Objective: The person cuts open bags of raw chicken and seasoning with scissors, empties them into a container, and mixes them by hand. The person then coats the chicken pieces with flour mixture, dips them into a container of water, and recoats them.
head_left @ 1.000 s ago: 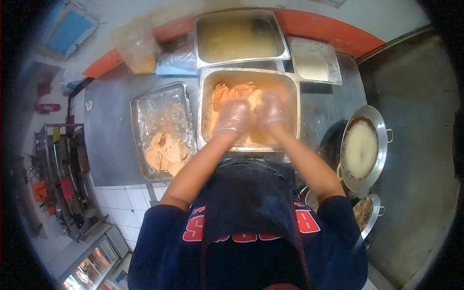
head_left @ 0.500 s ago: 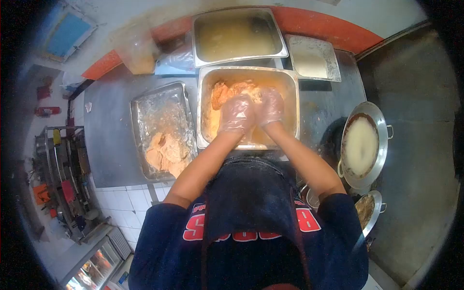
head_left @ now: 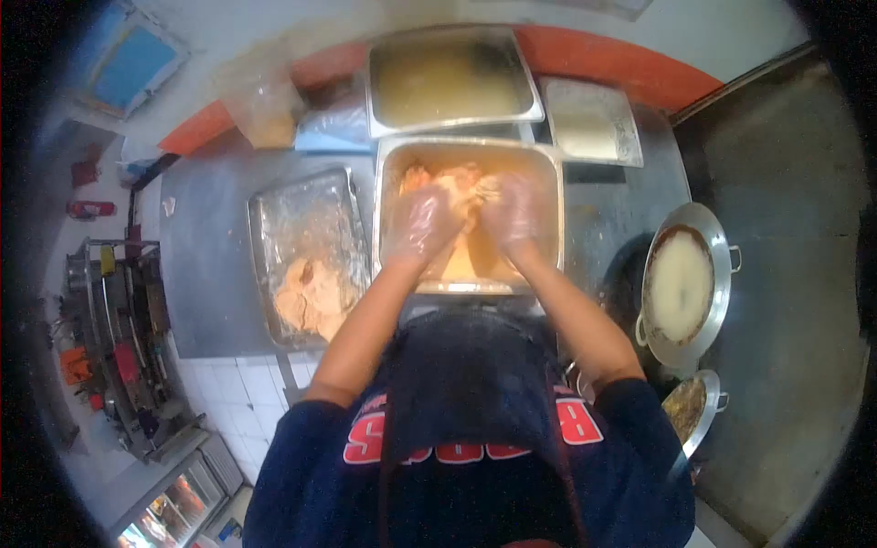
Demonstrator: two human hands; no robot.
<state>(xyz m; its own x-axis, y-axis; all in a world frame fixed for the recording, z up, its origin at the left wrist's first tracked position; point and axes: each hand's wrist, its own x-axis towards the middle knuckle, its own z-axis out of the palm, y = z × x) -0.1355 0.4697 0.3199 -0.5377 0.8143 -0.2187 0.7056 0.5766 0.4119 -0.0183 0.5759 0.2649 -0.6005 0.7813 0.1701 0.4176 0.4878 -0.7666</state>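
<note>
At the centre of a grey desk [head_left: 210, 247], works with both plastic-gloved hands inside a deep steel pan [head_left: 457, 142]. Reaches in with left hand [head_left: 429, 221] toward the pan's nine o'clock and right hand [head_left: 512, 212] toward its three o'clock, close on either side of a pale, floury clump [head_left: 463, 190]. Has orange-red pieces [head_left: 417, 178] just beyond the left hand, at eleven o'clock. Holds the hands wider apart than half a second ago, baring more of a pale patch [head_left: 466, 256] at six o'clock; suggests handling still under way, inside the pan. Fingers: curled inward but blurred; cannot tell whether clamped on the clump. Outside the pan: shallow tray [head_left: 306, 215] between eight and nine o'clock, holding a pale lump [head_left: 315, 297]; liquid-filled pan [head_left: 457, 125] at twelve; wide wok [head_left: 722, 283] past three.
</note>
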